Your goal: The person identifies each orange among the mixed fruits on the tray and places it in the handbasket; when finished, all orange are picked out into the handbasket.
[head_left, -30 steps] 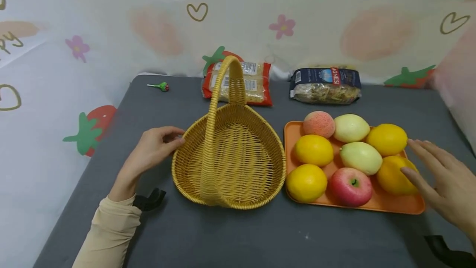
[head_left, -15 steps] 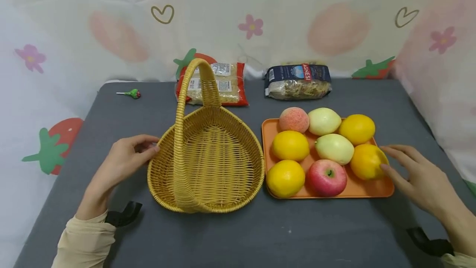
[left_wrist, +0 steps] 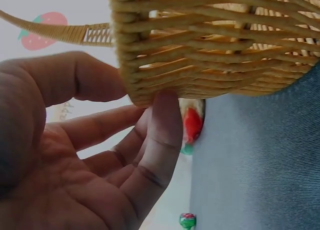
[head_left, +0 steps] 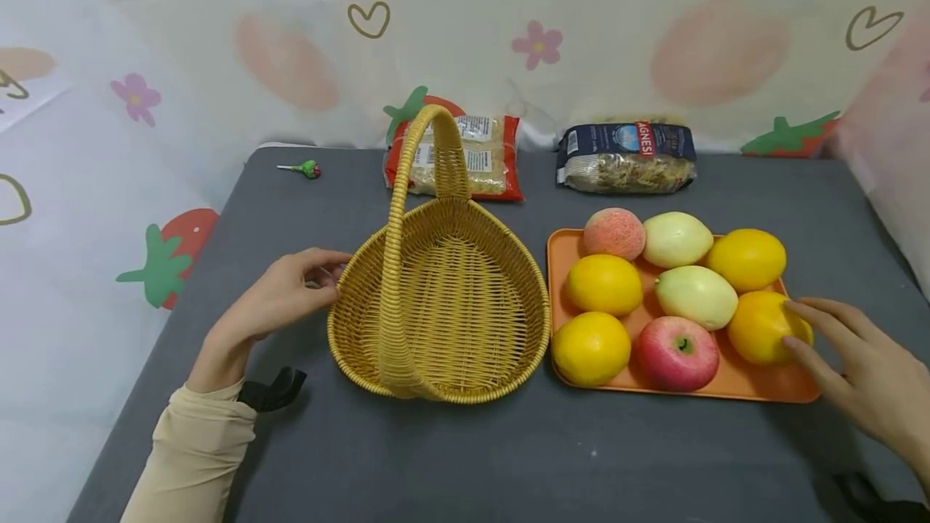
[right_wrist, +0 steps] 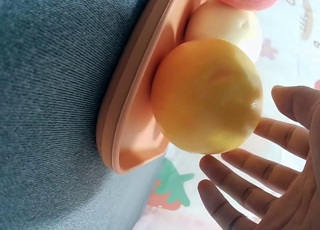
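Observation:
A yellow wicker basket (head_left: pixel 465 305) with a tall handle stands mid-table with nothing in it. My left hand (head_left: pixel 279 293) holds its left rim between thumb and finger, shown close up in the left wrist view. Beside the basket lies an orange tray (head_left: pixel 788 386) bearing several fruits. At its right end sits a round orange-yellow fruit (head_left: pixel 759 329), largest in the right wrist view. My right hand (head_left: pixel 868 374) is spread around that fruit's right side with fingers nearly straight. Its fingertips are at the fruit's surface; whether they all touch cannot be told.
The tray also holds a red apple (head_left: pixel 678 353), a pink peach (head_left: pixel 613 233), pale green fruits (head_left: pixel 696 297) and other yellow fruits (head_left: pixel 603 285). Behind lie a red-edged bag (head_left: pixel 497 156) and a pasta bag (head_left: pixel 626 158). A lollipop (head_left: pixel 310 169) is at back left.
My right hand has moved in from the tray's right edge to the orange-yellow fruit. The left hand stays at the basket rim. The head view swung right and back.

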Available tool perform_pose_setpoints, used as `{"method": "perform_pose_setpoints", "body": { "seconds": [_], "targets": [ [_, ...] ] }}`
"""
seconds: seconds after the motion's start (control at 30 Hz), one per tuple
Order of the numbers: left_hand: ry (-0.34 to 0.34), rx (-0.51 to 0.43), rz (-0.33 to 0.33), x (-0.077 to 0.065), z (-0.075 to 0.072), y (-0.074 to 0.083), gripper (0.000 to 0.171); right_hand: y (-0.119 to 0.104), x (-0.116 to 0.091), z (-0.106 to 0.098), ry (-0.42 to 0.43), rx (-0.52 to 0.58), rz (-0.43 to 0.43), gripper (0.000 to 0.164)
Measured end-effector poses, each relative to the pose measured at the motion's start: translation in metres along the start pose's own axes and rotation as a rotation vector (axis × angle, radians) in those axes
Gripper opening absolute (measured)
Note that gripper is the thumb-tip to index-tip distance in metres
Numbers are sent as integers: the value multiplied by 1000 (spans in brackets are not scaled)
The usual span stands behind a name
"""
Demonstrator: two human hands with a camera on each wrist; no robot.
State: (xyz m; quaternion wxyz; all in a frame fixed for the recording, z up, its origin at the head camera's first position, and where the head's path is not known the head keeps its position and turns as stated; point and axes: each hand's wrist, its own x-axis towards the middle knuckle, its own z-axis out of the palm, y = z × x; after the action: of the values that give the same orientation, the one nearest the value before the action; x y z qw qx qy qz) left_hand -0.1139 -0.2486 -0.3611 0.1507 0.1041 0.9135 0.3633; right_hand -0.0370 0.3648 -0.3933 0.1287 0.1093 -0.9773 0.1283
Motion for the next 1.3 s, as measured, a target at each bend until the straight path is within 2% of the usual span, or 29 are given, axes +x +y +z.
{"method": "perform_pose_setpoints", "body": {
  "seconds": [0.27,0.53,0.8,1.03,1.17,1.23,1.3],
  "targets": [
    [-12,-10,32,7,2,3,43,3,-4,-4,3,-21,16,45],
    [-34,-41,55,19,5,7,44,8,-10,-7,61,-6,12,46],
    [-50,-37,64,26,7,9,44,12,-15,-10,21,-39,51,50],
    [-69,-59,68,31,9,9,46,15,-16,-14,3,-62,53,55],
    [-76,-61,57,26,7,5,46,15,-14,-13,-75,-64,59,64],
    [-65,-48,43,16,3,0,45,10,-8,-7,-120,-52,47,69],
    [-45,-21,17,0,-4,-7,46,1,3,4,-159,-16,11,73]
  ]
}}
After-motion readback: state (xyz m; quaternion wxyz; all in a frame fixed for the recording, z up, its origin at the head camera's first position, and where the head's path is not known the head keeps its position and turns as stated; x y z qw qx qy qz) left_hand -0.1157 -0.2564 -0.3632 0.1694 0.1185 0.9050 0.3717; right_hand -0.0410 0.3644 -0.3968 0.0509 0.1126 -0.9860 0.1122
